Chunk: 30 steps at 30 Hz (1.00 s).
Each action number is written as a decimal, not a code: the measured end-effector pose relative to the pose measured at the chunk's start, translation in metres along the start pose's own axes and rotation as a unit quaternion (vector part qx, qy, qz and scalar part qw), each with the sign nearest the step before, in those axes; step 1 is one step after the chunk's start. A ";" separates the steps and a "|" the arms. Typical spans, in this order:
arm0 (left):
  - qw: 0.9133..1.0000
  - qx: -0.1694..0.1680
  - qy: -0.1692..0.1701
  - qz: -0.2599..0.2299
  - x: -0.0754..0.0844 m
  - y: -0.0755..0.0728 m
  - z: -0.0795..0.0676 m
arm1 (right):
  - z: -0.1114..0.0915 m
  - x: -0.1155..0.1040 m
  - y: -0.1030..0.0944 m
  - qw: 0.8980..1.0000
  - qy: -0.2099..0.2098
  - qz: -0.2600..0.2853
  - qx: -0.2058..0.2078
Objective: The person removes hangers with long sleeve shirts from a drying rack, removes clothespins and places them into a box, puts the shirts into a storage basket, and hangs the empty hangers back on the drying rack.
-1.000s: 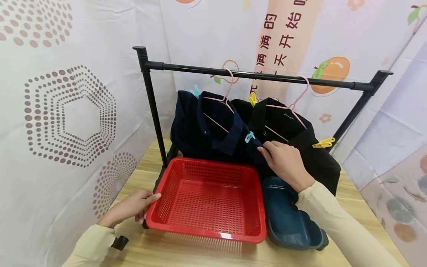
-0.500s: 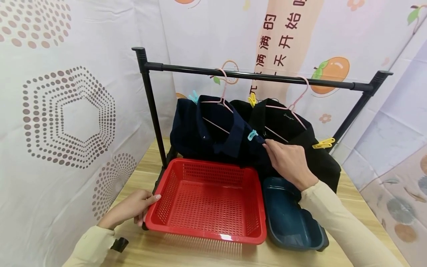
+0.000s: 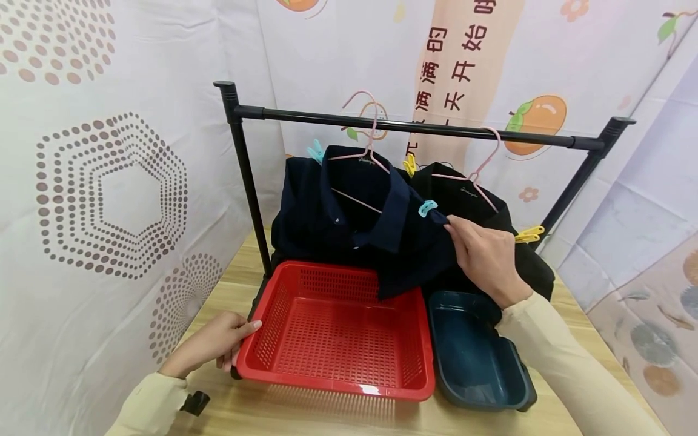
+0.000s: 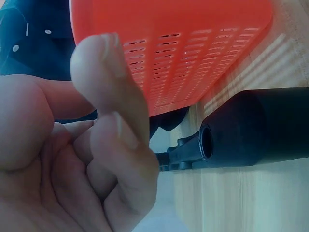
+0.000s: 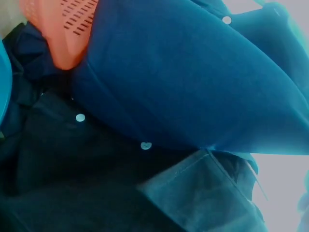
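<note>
My right hand (image 3: 488, 257) pinches the shoulder of a navy collared shirt (image 3: 305, 206), beside a light blue clip (image 3: 428, 208). The shirt sits on a pink hanger (image 3: 374, 115), its hook tip raised above the black rail. A second light blue clip (image 3: 315, 151) is on the other shoulder. One navy shirt part hangs over the back rim of the red basket (image 3: 338, 339). My left hand (image 3: 212, 342) holds this basket's left rim, thumb on top. In the left wrist view its curled fingers (image 4: 125, 159) lie by the basket's outer wall. The right wrist view shows navy cloth but no hand.
A black shirt (image 3: 531, 266) with yellow clips (image 3: 529, 234) hangs on another pink hanger (image 3: 493, 148) to the right. The black rack rail (image 3: 305, 118) spans the back. A dark blue tub (image 3: 474, 363) stands right of the basket on the wooden table (image 3: 240, 248).
My right hand has shifted right, pulling the navy shirt's shoulder and clip along. The hanger's hook has risen off the rail, and the shirt has come forward over the basket. The left hand stays.
</note>
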<state>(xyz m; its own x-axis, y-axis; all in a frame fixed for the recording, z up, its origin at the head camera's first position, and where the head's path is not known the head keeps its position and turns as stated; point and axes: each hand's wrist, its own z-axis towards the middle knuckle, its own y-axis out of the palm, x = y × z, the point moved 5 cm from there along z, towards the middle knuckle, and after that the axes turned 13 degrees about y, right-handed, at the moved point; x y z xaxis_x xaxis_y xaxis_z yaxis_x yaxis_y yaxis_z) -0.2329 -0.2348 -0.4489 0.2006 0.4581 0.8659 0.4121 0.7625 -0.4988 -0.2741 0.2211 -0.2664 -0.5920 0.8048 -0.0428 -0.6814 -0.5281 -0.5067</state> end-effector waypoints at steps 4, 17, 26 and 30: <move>1.000 0.007 -0.003 0.012 0.000 -0.001 0.001 | 0.003 -0.001 -0.009 0.999 0.023 0.035 0.023; 1.000 0.010 -0.024 0.016 0.004 -0.001 0.000 | 0.010 -0.011 -0.043 0.992 0.068 0.094 0.041; 0.999 0.018 -0.036 0.011 0.003 0.000 0.000 | -0.005 -0.014 -0.050 0.990 0.074 0.116 0.000; 0.999 0.020 -0.039 0.015 0.003 0.000 -0.001 | -0.013 -0.020 -0.051 0.988 0.074 0.134 -0.015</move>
<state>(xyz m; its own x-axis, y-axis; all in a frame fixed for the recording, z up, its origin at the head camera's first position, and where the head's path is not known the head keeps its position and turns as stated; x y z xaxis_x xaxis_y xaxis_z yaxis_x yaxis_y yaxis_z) -0.2315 -0.2338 -0.4466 0.1421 0.5132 0.8464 0.3713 0.7650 -0.5262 -0.2219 0.2359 -0.2512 -0.6789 0.6686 -0.3034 -0.4939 -0.7217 -0.4850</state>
